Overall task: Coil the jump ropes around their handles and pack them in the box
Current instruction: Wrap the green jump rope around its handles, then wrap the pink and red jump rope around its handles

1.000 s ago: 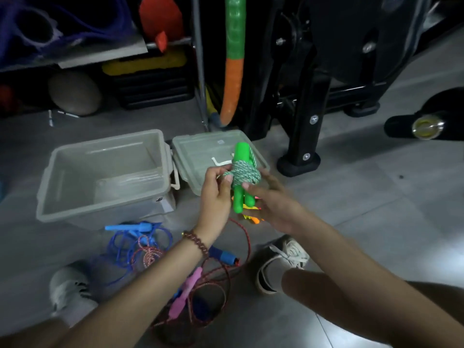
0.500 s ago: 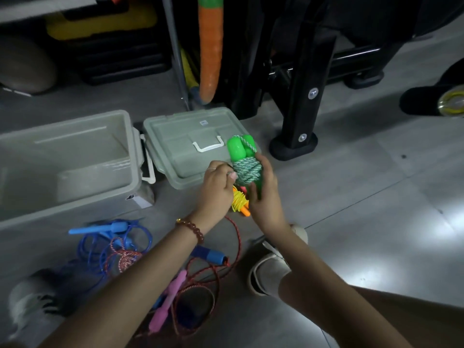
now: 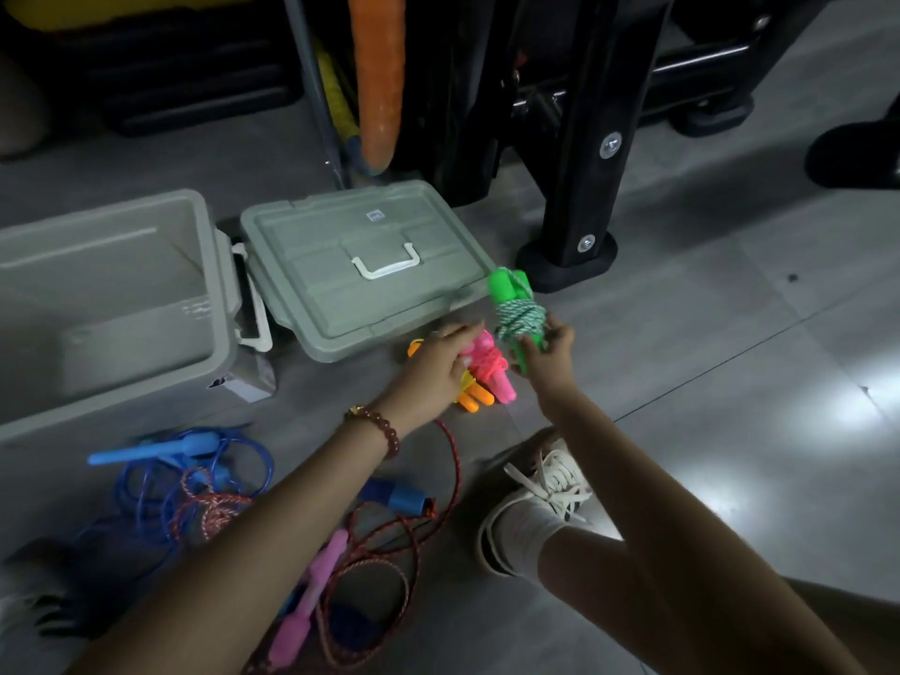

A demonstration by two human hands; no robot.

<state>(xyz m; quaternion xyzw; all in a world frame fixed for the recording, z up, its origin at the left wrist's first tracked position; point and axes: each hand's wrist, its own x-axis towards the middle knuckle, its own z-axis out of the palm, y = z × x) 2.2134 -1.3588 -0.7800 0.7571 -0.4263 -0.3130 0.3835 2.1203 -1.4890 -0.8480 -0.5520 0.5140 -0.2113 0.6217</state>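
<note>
A: Green jump rope (image 3: 517,320)?
B: Coiled round its handles, mid-frame, right hand (image 3: 550,355) clamped on it.
A: Left hand (image 3: 438,362)?
B: Resting on the pink bundle (image 3: 501,382); too blurred to tell whether it grips. Box (image 3: 121,265) at left.
</note>
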